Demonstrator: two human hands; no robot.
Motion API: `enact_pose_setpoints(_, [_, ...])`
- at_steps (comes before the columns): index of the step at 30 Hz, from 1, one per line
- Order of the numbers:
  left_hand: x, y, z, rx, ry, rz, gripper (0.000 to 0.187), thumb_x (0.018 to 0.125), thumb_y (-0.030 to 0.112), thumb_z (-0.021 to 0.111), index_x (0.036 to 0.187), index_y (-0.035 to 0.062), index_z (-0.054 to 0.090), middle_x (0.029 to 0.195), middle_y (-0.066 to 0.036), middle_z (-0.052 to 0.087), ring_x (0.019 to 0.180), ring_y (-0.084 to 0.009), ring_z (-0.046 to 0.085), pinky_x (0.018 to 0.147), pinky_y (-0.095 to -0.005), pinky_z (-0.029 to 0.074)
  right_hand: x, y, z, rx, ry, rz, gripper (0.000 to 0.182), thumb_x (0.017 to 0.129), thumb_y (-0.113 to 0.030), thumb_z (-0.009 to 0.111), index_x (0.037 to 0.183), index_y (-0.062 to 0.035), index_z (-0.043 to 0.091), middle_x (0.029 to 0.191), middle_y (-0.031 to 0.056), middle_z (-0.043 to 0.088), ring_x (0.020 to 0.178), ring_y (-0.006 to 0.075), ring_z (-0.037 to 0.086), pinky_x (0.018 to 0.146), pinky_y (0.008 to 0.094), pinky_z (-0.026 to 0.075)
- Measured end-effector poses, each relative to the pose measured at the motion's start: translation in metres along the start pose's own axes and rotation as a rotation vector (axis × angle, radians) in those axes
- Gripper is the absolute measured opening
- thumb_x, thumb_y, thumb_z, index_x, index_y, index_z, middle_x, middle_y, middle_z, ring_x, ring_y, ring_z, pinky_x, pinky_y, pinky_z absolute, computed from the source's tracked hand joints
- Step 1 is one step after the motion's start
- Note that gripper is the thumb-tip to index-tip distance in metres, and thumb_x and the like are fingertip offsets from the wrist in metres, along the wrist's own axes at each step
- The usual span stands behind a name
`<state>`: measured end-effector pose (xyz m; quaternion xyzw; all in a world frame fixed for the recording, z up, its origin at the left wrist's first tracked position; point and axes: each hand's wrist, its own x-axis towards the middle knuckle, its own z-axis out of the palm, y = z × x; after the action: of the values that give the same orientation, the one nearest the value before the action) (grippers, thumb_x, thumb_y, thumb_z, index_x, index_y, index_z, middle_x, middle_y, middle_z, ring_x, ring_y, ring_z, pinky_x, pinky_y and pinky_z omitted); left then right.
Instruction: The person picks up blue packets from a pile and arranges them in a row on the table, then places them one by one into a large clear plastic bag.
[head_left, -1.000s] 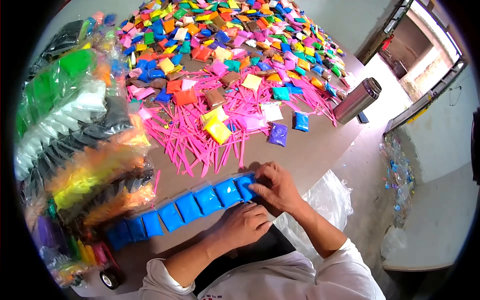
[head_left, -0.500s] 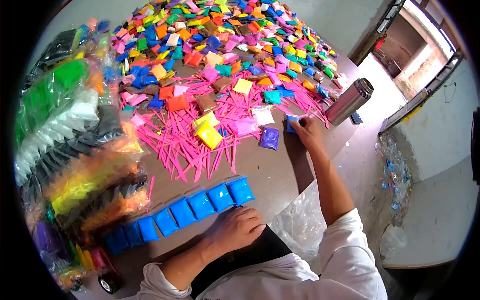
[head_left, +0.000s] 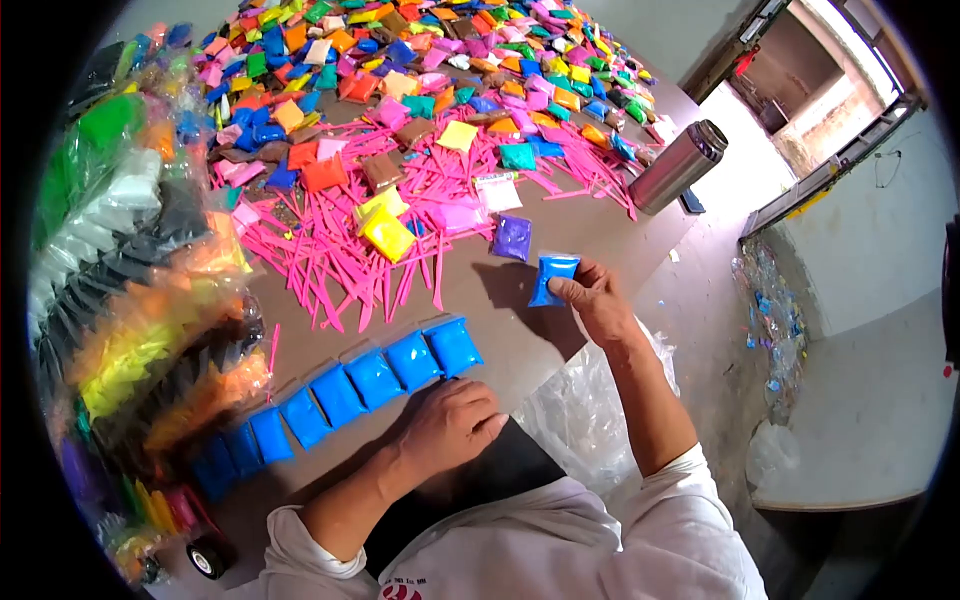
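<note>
Covering the counter (head_left: 560,220) is a heap of coloured packets (head_left: 420,60); a row of blue packets (head_left: 340,395) is lying near its edge. The left hand (head_left: 445,425) is resting curled beside the row, while right-hand fingers (head_left: 572,289) are pinching one blue packet (head_left: 552,277).

A: Any lettering legible on the small blue plastic packet (head_left: 553,277) that was held up over the brown table (head_left: 560,225)?

B: None. Its face showed plain blue.

A: The white shirt (head_left: 610,550)?

B: A red printed mark (head_left: 402,592) sat at the collar edge, with tiny dark characters above it, too small and cut off to read.

A: The steel flask (head_left: 676,167)?

B: No label seen.
</note>
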<state>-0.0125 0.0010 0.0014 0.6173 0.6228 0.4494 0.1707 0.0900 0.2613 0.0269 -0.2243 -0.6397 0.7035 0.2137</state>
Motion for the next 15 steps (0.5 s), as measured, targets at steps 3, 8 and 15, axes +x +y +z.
enact_pose_setpoints(3, [0.000, -0.003, 0.001, 0.021, 0.004, 0.013, 0.013, 0.083, 0.013, 0.072, 0.082, 0.0022, 0.065, 0.085, -0.010, 0.063, 0.082, -0.0316, 0.062, 0.075, -0.0414, 0.050, -0.015, 0.003, 0.010, -0.037, -0.113, 0.028, 0.022, 0.089, -0.012, 0.075, 0.105, 0.0012, 0.068, 0.095, 0.0036, 0.069, 0.087, 0.0107, 0.063, 0.081, 0.0286, 0.052])
enact_pose_setpoints(8, [-0.002, -0.003, 0.001, 0.017, 0.001, 0.008, 0.014, 0.083, 0.013, 0.072, 0.081, 0.0019, 0.064, 0.085, -0.010, 0.062, 0.082, -0.0316, 0.061, 0.075, -0.0413, 0.050, -0.025, 0.019, 0.029, -0.217, -0.164, 0.107, 0.020, 0.092, -0.015, 0.073, 0.098, 0.0027, 0.066, 0.086, 0.0017, 0.067, 0.080, 0.0090, 0.059, 0.073, 0.0288, 0.050])
enact_pose_setpoints(15, [-0.002, -0.001, 0.001, 0.015, 0.025, 0.024, 0.016, 0.082, 0.013, 0.072, 0.079, 0.0022, 0.062, 0.084, -0.010, 0.061, 0.082, -0.0305, 0.061, 0.074, -0.0413, 0.049, -0.013, 0.025, 0.050, -0.591, -0.226, 0.059, 0.041, 0.091, -0.021, 0.074, 0.119, 0.0056, 0.060, 0.103, 0.0084, 0.068, 0.091, 0.0123, 0.060, 0.083, 0.0306, 0.052])
